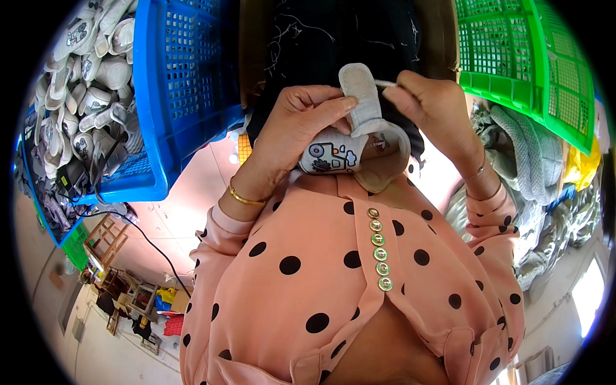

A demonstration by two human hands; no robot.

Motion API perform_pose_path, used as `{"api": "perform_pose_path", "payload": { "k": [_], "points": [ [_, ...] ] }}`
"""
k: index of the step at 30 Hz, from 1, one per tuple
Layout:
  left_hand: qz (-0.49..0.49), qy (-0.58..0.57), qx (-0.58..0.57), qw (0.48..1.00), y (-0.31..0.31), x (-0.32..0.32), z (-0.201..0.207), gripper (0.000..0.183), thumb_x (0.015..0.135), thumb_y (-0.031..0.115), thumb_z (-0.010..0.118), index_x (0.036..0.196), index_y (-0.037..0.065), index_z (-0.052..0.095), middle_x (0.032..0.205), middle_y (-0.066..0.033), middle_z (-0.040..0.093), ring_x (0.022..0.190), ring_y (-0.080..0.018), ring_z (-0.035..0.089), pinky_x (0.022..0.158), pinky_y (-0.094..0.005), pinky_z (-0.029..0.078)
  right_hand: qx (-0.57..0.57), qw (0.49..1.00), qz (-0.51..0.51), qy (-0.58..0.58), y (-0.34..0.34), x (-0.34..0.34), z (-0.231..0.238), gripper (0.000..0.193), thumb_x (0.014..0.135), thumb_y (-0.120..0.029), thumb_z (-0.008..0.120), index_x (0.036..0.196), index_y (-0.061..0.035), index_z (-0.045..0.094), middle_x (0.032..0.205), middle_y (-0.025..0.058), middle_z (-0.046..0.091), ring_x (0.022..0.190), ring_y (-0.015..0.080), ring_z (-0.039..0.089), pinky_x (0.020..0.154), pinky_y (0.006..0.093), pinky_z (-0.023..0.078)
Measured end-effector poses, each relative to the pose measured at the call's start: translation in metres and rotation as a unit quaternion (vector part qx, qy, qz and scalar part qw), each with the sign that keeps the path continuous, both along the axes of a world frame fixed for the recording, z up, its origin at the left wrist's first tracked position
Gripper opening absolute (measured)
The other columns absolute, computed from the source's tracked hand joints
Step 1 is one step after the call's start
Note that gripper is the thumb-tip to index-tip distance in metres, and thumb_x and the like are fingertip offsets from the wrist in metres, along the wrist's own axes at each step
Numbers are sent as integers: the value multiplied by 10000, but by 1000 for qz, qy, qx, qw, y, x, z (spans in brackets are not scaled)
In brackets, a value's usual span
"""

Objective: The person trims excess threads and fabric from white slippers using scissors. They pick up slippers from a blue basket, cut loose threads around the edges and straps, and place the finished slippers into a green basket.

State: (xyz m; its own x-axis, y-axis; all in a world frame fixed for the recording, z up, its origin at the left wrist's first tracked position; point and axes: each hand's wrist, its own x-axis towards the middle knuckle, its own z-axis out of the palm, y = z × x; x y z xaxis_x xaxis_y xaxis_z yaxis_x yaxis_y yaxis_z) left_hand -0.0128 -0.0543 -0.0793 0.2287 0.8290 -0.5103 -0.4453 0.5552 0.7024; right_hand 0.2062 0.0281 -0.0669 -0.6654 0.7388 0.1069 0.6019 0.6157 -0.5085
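Over my lap, my left hand [292, 125] pinches a small grey child's shoe [330, 154] near its raised, round-ended flap [360, 96]. A cartoon vehicle patch decorates the side of the shoe, and its beige lining shows at the opening. My right hand [436, 106] is closed just to the right of the flap. From its fingertips a short, thin, pale piece [385, 83] reaches toward the flap's edge; its kind cannot be made out. Loose threads cling to the dark cloth [346, 38] across my lap.
On the left stands a blue plastic crate [154, 128], with many similar shoes [96, 96] heaped beyond it. A green crate [539, 70] is at the right, above grey fabric pieces [523, 154]. A black cable [147, 237] and a wooden stool [106, 240] lie lower left.
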Motion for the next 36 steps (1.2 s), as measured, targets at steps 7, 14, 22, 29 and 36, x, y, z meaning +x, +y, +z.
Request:
{"api": "perform_pose_path", "payload": {
  "k": [7,14,22,29,36],
  "points": [
    [-20,28,38,999,0,0,-3,241,918,205,691,1027,-9,708,820,-45,692,742,-69,649,674,-173,513,58,998,22,3,0,-2,19,367,830,-439,707,770,-107,564,585,16,591,515,197,604,447,312,446],
    [-13,48,93,994,-1,6,1,216,934,173,673,1039,-13,704,858,-66,704,713,-81,658,647,-178,509,134,985,66,-87,4,-4,29,391,829,-457,679,739,-110,522,551,27,519,492,212,567,434,337,423],
    [-5,45,94,995,-1,7,4,220,928,154,678,1070,-8,719,883,-86,715,693,-93,663,626,-183,521,118,985,79,-98,5,-7,30,410,854,-467,645,722,-106,504,556,41,519,497,228,568,444,341,425],
    [-11,42,78,996,-2,6,5,219,917,139,689,1073,-12,721,874,-89,717,677,-87,649,611,-181,518,132,981,88,-108,4,-7,31,411,844,-454,659,699,-106,496,538,42,510,495,237,565,451,347,427],
    [-4,52,77,996,-2,9,6,194,922,120,676,1042,-26,722,842,-68,705,654,-70,622,598,-176,505,-30,999,9,-7,7,-2,16,374,892,-395,662,763,-56,573,561,57,554,490,220,555,469,305,427]
  ]
}}
